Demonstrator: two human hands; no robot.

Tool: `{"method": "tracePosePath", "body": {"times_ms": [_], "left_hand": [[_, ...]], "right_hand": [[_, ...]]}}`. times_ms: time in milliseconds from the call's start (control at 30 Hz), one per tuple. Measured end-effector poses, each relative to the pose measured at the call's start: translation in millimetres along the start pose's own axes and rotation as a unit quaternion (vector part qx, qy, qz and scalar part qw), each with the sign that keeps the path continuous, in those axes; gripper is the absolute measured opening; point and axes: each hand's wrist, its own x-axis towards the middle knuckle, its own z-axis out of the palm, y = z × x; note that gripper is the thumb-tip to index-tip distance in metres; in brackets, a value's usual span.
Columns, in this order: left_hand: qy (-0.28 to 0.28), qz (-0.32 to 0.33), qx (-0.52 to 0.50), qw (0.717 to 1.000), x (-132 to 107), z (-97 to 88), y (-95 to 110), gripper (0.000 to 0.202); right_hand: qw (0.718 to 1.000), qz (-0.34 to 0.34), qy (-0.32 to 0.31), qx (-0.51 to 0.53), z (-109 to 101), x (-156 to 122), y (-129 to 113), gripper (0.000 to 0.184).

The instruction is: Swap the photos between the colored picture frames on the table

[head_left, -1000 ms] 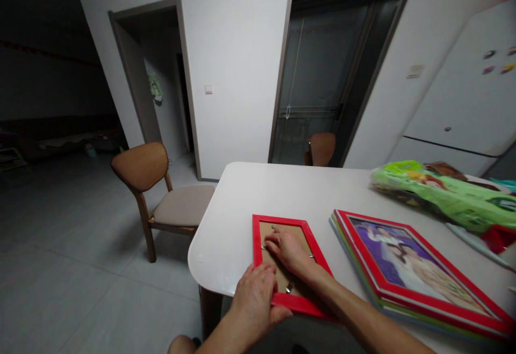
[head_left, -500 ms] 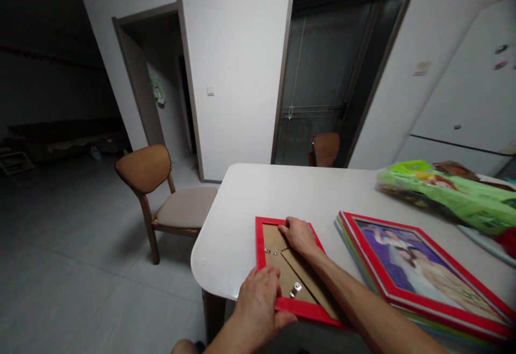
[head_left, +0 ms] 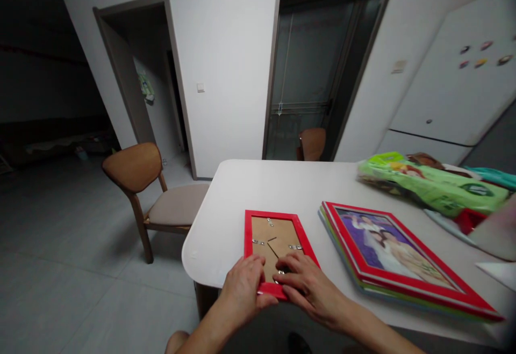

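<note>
A red picture frame [head_left: 278, 234] lies face down at the near edge of the white table, showing its brown backing board with metal turn clips and a slot in it. My left hand [head_left: 244, 284] grips the near left corner, fingers over the border and thumb at the front edge. My right hand [head_left: 308, 289] is at the near right corner, its curled fingertips on the near metal clip [head_left: 281, 273] and its thumb by the front border. The fingers partly hide that clip.
To the right lies a stack of picture frames [head_left: 397, 252], the top one red with a photo of people. Behind it are a green plastic package [head_left: 435, 182] and a red item. A wooden chair [head_left: 137, 168] stands left of the white table [head_left: 282, 182]; another is beyond it.
My right hand has moved from the frame's far side to the clip at its near edge, uncovering the far clips. My left hand still grips the near left corner. The view has shifted slightly right.
</note>
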Motion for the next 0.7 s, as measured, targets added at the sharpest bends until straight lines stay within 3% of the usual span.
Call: {"method": "tracePosePath", "body": {"times_ms": [300, 467, 567, 700], "left_hand": [[-0.017, -0.008, 0.03, 0.999, -0.2, -8.4, 8.2, 0.064], [-0.04, 0.005, 0.074, 0.996, 3.6, 5.8, 21.9, 0.058], [-0.033, 0.014, 0.067, 0.997, 7.2, 3.9, 28.7, 0.048], [0.042, 0.051, 0.032, 0.997, 12.0, -15.1, 37.9, 0.026]], "right_hand": [[1.0, -0.024, -0.005, 0.007, -4.8, -10.1, -2.4, 0.024], [0.988, 0.067, 0.11, 0.082, 8.4, -19.9, 13.5, 0.038], [0.944, 0.181, 0.226, 0.155, 6.4, -23.0, 22.1, 0.037], [0.847, 0.271, 0.376, 0.261, -4.9, -23.0, 20.9, 0.036]]}}
